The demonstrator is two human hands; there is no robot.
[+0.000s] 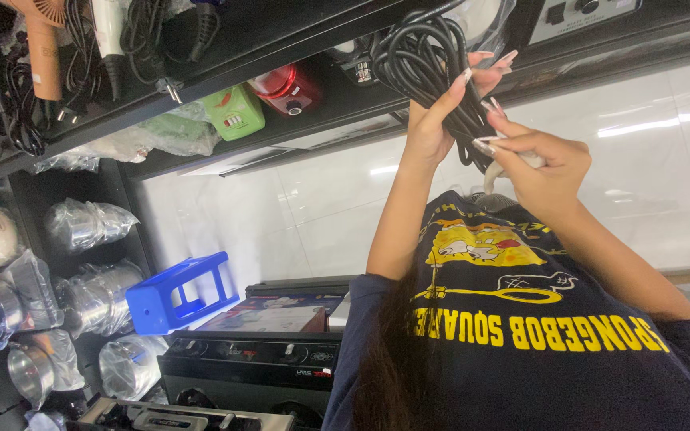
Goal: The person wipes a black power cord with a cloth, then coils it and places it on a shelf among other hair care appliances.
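Your left hand (431,120) is closed around a coiled black cord (423,54), fingers wrapped over the loops and thumb pressing from the other side. That grip looks meant to keep the coil from springing open. The cord sits at about 12 o'clock in your view, right against the edge of the black shelf (281,36), with its lower strands hanging down between your two hands.

Your right hand (543,164), at roughly 1 o'clock and just beside the left, is pinched shut on something small and pale (521,160) where the strands come down. I cannot tell whether that is a tie or the cord's own end. The two hands are close but not touching.

At 10 o'clock, a green appliance (235,112) and a red one (285,88) rest on the shelf. At 8 o'clock a blue stool (177,291) lies on its side above a black cooker (249,363), with wrapped steel pots (89,223) stacked at 9 o'clock.
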